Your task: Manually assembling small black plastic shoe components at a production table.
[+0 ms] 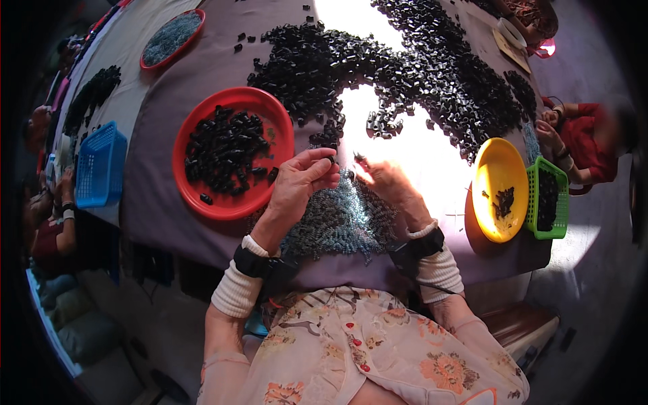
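Observation:
Above a heap of tiny grey, spring-like metal pieces (331,226), both of my hands are raised close together, fingertips facing. My left hand (300,182) is closed in a pinch on a small black plastic piece (331,159). Fingers of my right hand (391,183) are also pinched, with a small dark bit (358,157) at their tips; glare and blur keep me from telling its kind. Just beyond lies a big spread of small black plastic pieces (304,67). To the left, a red plate (183,128) holds several black pieces.
A yellow plate (496,219) with a few black pieces stands at right, beside a green basket (555,229). Left are a blue basket (100,165) and a red-rimmed tray of grey pieces (172,40). Other people sit at both sides (597,145). Strong sunlight crosses the cloth (152,175).

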`<move>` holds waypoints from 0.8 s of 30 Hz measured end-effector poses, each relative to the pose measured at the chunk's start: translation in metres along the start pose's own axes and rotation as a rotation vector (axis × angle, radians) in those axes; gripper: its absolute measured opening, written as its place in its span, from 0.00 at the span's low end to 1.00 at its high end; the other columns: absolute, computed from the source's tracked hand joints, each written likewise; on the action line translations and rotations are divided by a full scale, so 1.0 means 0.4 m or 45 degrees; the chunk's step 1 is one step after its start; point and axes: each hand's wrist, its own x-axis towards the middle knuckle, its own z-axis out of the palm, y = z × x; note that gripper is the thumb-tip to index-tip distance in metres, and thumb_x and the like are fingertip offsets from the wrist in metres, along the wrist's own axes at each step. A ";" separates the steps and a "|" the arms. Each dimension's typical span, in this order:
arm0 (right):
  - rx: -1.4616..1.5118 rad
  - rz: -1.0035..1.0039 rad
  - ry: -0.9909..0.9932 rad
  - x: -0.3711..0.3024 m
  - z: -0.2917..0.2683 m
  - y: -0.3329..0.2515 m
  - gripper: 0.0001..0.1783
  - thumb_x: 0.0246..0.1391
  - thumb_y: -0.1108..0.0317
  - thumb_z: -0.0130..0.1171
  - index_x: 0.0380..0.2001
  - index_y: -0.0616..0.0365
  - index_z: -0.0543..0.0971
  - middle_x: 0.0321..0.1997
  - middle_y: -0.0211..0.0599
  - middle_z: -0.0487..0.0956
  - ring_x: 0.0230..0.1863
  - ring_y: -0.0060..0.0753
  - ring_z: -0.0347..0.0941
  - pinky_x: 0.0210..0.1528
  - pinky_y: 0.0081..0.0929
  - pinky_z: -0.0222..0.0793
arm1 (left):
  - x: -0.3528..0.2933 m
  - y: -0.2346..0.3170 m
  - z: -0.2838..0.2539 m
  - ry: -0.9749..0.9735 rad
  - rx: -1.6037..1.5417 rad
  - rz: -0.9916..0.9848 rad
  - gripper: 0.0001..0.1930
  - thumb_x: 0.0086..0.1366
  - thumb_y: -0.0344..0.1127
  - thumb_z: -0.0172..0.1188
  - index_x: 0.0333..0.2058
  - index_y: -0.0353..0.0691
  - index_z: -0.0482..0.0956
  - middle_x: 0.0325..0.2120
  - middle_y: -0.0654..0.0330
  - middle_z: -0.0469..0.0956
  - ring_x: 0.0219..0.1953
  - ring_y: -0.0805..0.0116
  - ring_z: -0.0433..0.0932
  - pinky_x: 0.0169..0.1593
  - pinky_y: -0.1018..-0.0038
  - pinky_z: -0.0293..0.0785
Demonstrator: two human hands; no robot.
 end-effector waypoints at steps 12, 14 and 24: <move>0.725 -0.259 0.581 0.022 -0.140 -0.157 0.06 0.46 0.74 0.60 0.29 0.63 0.75 0.25 0.41 0.77 0.26 0.35 0.76 0.26 0.25 0.69 | -0.012 -0.026 0.036 -0.025 0.267 0.200 0.11 0.59 0.28 0.56 0.41 0.32 0.74 0.28 0.61 0.78 0.31 0.76 0.77 0.37 0.80 0.74; 0.718 -0.314 0.658 0.025 -0.139 -0.162 0.05 0.45 0.75 0.59 0.29 0.63 0.75 0.25 0.42 0.77 0.26 0.37 0.76 0.26 0.26 0.69 | -0.014 -0.023 0.038 -0.016 0.346 0.233 0.11 0.59 0.28 0.56 0.41 0.32 0.74 0.27 0.61 0.78 0.30 0.77 0.76 0.35 0.80 0.74; 0.732 -0.328 0.587 0.017 -0.132 -0.151 0.05 0.45 0.79 0.57 0.29 0.64 0.76 0.25 0.43 0.76 0.27 0.39 0.75 0.26 0.28 0.69 | -0.020 -0.027 0.052 0.080 0.489 0.310 0.08 0.58 0.28 0.57 0.36 0.33 0.75 0.25 0.63 0.77 0.26 0.79 0.75 0.32 0.83 0.72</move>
